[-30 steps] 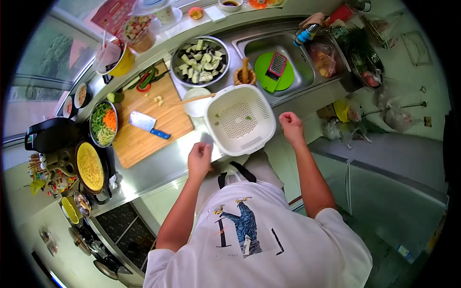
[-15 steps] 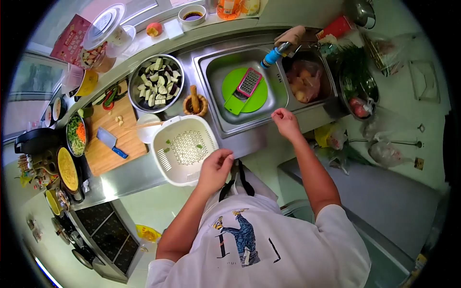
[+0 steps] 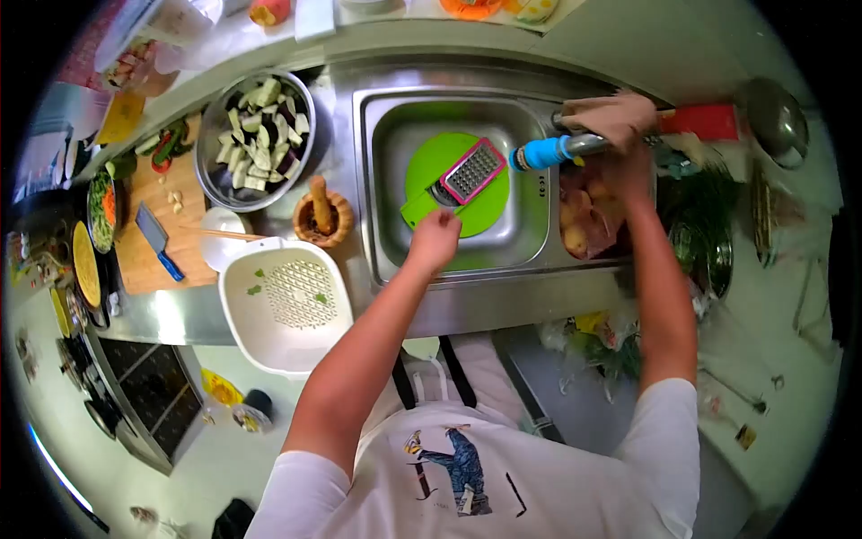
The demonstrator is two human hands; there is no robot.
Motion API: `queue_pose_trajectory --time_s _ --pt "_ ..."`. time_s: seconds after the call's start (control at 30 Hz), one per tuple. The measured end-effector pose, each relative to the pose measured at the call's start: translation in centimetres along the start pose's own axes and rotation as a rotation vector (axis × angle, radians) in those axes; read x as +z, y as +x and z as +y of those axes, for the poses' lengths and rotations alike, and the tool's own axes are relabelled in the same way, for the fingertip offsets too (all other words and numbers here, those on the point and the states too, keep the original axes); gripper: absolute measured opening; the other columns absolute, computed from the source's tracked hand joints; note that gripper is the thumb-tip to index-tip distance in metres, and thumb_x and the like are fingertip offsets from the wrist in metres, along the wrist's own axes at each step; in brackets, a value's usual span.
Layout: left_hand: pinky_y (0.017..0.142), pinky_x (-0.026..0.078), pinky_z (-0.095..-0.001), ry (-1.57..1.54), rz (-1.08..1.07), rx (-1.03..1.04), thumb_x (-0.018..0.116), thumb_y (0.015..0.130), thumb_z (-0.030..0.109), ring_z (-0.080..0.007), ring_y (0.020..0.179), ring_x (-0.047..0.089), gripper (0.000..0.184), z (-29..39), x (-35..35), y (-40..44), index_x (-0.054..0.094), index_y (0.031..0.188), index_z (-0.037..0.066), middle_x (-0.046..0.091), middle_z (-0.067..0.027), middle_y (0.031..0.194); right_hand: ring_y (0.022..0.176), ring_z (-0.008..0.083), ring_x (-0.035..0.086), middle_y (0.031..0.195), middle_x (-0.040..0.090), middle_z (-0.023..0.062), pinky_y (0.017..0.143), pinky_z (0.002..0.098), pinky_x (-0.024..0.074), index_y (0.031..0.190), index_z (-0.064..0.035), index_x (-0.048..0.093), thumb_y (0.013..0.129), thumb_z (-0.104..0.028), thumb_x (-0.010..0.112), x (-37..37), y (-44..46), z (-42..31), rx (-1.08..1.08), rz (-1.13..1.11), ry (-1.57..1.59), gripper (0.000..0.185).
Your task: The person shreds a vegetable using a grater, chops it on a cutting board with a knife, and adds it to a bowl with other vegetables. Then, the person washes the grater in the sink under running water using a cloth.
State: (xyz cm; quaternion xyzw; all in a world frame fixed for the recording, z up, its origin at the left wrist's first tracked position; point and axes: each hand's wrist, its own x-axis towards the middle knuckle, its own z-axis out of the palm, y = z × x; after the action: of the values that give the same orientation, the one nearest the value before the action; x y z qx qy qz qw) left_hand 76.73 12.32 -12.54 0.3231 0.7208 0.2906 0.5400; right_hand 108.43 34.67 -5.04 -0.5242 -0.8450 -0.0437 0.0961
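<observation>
My left hand (image 3: 436, 239) is over the front of the steel sink (image 3: 530, 254), fingers curled together and nothing visible in them. Just beyond its fingertips, a pink-framed grater (image 3: 474, 171) lies on a round green cutting board (image 3: 480, 214) in the basin. My right hand (image 3: 626, 175) reaches to the tap area, blurred and partly hidden behind the tap, so its fingers cannot be made out. A brown cloth (image 3: 611, 117) hangs over the tap (image 3: 584, 144), which has a blue nozzle (image 3: 541, 154). Below that hand, a bag of potatoes (image 3: 584, 220) sits in the smaller basin.
Left of the sink stand a white colander (image 3: 235, 296) with green scraps, a wooden mortar with pestle (image 3: 321, 216) and a steel bowl of cut eggplant (image 3: 260, 135). A knife (image 3: 157, 241) lies on the wooden board (image 3: 139, 269). Greens (image 3: 709, 207) are at the right.
My left hand has moved from beside the colander to over the sink. My right hand has gone forward and right to the tap. The view has shifted closer to the sink.
</observation>
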Motion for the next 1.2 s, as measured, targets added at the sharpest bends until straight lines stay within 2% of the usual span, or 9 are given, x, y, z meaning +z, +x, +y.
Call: queue_pose_trajectory --time_s 0.13,0.2,0.4,0.57,0.63,0.77,0.83,1.13,1.2 --pt "0.088 0.05 -0.0434 0.006 0.158 -0.172 0.062 0.084 0.029 -0.0394 0.1 0.064 0.039 -2.0 4.2 7.5 0.064 0.107 -0.002 0.068 -0.0225 0.106 0.11 0.04 0.053 0.118 0.058 0.0217 0.093 0.0488 0.0423 0.118 0.0024 0.056 0.085 -0.018 0.059 -1.2 -0.7 0.4 -0.002 -0.27 -0.09 0.039" --pt "0.088 0.05 -0.0437 -0.003 0.258 -0.27 0.064 0.083 0.03 -0.0396 0.101 0.064 0.041 -3.2 6.2 10.1 0.063 0.107 -0.002 0.067 -0.0236 0.106 0.111 0.0391 0.052 0.118 0.058 0.0211 0.095 0.0469 0.0413 0.118 0.0024 0.056 0.085 -0.017 0.06 -2.4 -1.8 -0.6 -0.076 -0.141 0.164 0.038" --pt "0.082 0.052 -0.0439 -0.106 0.529 -0.423 0.071 0.081 0.023 -0.0358 0.093 0.068 0.034 -1.2 7.9 11.5 0.064 0.104 -0.002 0.068 -0.0224 0.104 0.1 0.0262 0.061 0.111 0.063 0.0125 0.091 0.0351 0.0471 0.122 -0.0017 0.057 0.093 -0.023 0.061 -1.6 -6.9 -9.2 0.06 -0.506 0.468 0.036" --pt "0.07 0.056 -0.0331 -0.786 0.308 -0.335 0.063 0.091 0.015 -0.0233 0.081 0.068 0.017 0.9 6.7 8.3 0.061 0.101 0.001 0.068 -0.0122 0.094 0.094 0.0178 0.062 0.109 0.063 0.0106 0.083 0.0307 0.0498 0.12 -0.0007 0.058 0.095 -0.026 0.06 6.3 -6.7 -13.9 0.536 -0.647 0.95 0.035" --pt "0.069 0.057 -0.0304 -0.951 0.201 -0.344 0.06 0.094 0.011 -0.0199 0.081 0.067 0.012 1.9 6.0 5.7 0.058 0.102 0.002 0.067 -0.0099 0.093 0.089 0.016 0.061 0.104 0.064 0.0089 0.08 0.0315 0.0502 0.119 -0.0012 0.058 0.094 -0.024 0.062 6.7 -4.8 -16.8 1.186 -0.751 1.451 0.034" --pt "0.072 0.059 -0.0313 -1.127 0.122 -0.353 0.059 0.093 0.006 -0.019 0.081 0.067 0.018 1.6 5.0 3.4 0.052 0.108 0.002 0.066 -0.0099 0.097 0.086 0.015 0.061 0.099 0.065 0.0064 0.078 0.0294 0.0493 0.114 -0.0039 0.059 0.094 -0.024 0.063 10.4 -4.5 -19.5 1.102 -0.679 1.363 0.029" --pt "0.073 0.059 -0.0317 -1.193 0.059 -0.297 0.06 0.092 0.006 -0.0193 0.082 0.067 0.02 1.3 4.5 3.1 0.051 0.11 0.003 0.066 -0.0097 0.097 0.088 0.0161 0.058 0.101 0.064 0.0069 0.081 0.0311 0.0453 0.114 -0.0056 0.058 0.094 -0.034 0.062 10.0 -3.7 -20.4 0.797 -0.531 1.442 0.035" --pt "0.07 0.055 -0.0291 -1.069 -0.198 -0.371 0.063 0.093 0.017 -0.0146 0.076 0.066 0.025 1.6 3.7 5.2 0.054 0.113 0.005 0.068 -0.0073 0.097 0.103 0.0152 0.051 0.11 0.06 0.0055 0.093 0.0326 0.0401 0.12 -0.0092 0.055 0.098 -0.038 0.055 9.9 -3.7 -17.6 0.91 -0.536 1.35 0.036" --pt "0.072 0.051 -0.026 -1.091 0.008 -0.274 0.063 0.094 0.015 -0.0126 0.081 0.063 0.019 1.7 4.7 6.3 0.055 0.105 0.003 0.066 -0.0084 0.1 0.102 0.0136 0.054 0.11 0.061 0.0047 0.09 0.0303 0.0432 0.12 -0.0087 0.055 0.099 -0.037 0.055 9.8 -3.8 -17.2 0.942 -0.521 1.362 0.035"
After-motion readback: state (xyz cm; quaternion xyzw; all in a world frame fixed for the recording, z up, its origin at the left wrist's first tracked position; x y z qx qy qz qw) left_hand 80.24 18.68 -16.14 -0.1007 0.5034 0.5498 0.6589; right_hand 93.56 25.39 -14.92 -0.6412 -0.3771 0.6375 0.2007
